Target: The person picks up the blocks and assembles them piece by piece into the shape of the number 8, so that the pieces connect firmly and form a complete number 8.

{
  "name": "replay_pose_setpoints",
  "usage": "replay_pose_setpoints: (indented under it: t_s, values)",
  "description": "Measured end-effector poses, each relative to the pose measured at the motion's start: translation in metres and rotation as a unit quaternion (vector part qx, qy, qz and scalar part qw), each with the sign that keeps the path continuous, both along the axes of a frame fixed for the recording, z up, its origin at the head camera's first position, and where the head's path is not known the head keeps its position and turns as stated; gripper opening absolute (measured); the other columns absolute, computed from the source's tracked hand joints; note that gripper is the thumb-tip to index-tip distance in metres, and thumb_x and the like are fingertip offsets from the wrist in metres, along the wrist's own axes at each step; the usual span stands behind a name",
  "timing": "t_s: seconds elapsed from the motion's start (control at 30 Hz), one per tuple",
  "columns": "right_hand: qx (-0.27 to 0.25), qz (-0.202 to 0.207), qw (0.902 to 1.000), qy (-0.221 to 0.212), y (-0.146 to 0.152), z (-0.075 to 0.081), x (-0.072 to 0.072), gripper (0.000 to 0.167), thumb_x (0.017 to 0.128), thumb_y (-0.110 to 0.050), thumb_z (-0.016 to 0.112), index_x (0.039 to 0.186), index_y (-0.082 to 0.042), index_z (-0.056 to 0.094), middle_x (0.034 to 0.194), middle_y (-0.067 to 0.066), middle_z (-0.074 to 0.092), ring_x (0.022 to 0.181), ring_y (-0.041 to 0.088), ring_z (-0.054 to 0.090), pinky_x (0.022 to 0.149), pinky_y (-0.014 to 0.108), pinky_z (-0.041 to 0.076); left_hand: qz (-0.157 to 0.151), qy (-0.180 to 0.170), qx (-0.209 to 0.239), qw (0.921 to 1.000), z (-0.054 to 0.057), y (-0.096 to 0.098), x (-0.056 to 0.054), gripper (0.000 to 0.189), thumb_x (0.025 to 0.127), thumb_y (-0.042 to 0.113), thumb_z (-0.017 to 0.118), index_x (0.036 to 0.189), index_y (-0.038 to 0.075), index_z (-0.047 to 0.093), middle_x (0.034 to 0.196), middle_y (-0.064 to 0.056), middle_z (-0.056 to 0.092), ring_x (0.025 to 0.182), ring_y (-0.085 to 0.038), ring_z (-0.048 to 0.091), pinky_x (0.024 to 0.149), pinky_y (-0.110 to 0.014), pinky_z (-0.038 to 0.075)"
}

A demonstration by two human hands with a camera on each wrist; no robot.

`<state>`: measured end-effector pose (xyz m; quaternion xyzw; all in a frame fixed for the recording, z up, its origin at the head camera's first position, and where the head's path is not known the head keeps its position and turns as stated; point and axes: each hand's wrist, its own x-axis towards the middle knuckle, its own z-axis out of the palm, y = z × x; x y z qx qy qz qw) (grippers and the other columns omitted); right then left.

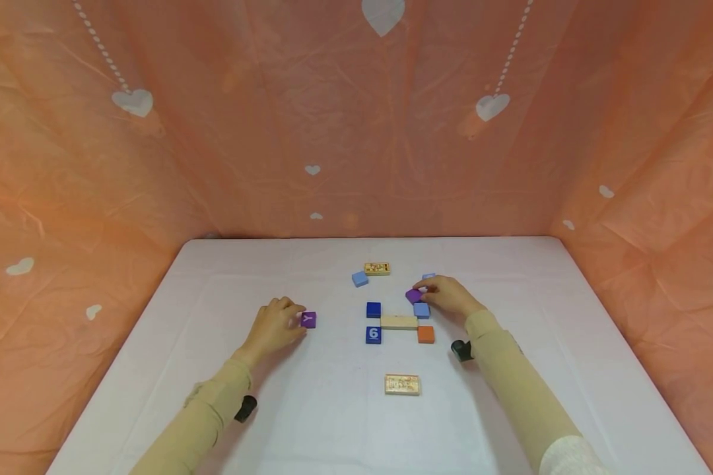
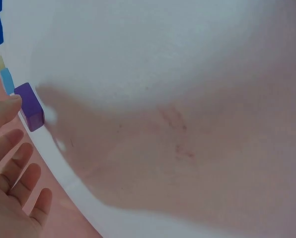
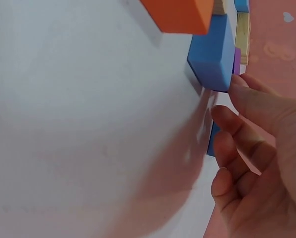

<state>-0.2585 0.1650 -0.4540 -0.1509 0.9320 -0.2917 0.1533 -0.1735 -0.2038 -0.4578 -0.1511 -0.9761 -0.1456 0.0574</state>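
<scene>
In the head view, my left hand [image 1: 274, 328] is at the left end of a purple block marked Y [image 1: 308, 320]. The left wrist view shows its thumb against this purple block [image 2: 31, 107], the other fingers spread apart from it. On the right, my right hand [image 1: 448, 294] pinches another purple block [image 1: 414, 295] between thumb and forefinger. Just below that block is a light blue block [image 1: 422, 311]. The right wrist view has the thumb beside the light blue block [image 3: 212, 54], which hides most of the purple one [image 3: 237, 60].
A plain wooden strip [image 1: 399, 322] lies between dark blue blocks [image 1: 373, 310] and an orange block [image 1: 426, 334]. Wooden tiles lie behind [image 1: 377, 268] and in front [image 1: 402, 384]. More light blue blocks [image 1: 360, 279] are farther back. Orange cloth [image 1: 356, 132] surrounds the white table [image 1: 333, 422].
</scene>
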Motion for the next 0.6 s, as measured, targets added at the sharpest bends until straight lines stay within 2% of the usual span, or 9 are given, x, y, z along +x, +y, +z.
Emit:
replay_pose_setpoints:
  t_s: [0.3, 0.6]
  values:
    - [-0.003, -0.009, 0.9998, -0.018, -0.0007, 0.0015, -0.0003, 0.029, 0.092, -0.017, 0.057, 0.121, -0.020, 0.062, 0.122, 0.014, 0.058, 0.113, 0.031, 0.052, 0.102, 0.052, 0.038, -0.006, -0.005, 0.003, 1.0000, -0.0011, -0.0001, -0.0015, 0.040, 0.076, 0.026, 0.073, 0.109, 0.006, 0.066, 0.098, -0.009, 0.062, 0.093, -0.027, 0.053, 0.079, -0.045, 0.043]
    - [-0.007, -0.001, 0.9998, -0.019, 0.0004, -0.0008, -0.0020, 0.029, 0.092, -0.016, 0.058, 0.120, -0.018, 0.062, 0.122, 0.014, 0.058, 0.113, 0.031, 0.053, 0.101, 0.051, 0.039, -0.002, -0.003, 0.011, 0.9999, -0.0040, -0.0012, -0.0016, 0.037, 0.077, 0.026, 0.073, 0.107, 0.005, 0.067, 0.097, -0.008, 0.063, 0.092, -0.026, 0.054, 0.078, -0.044, 0.042]
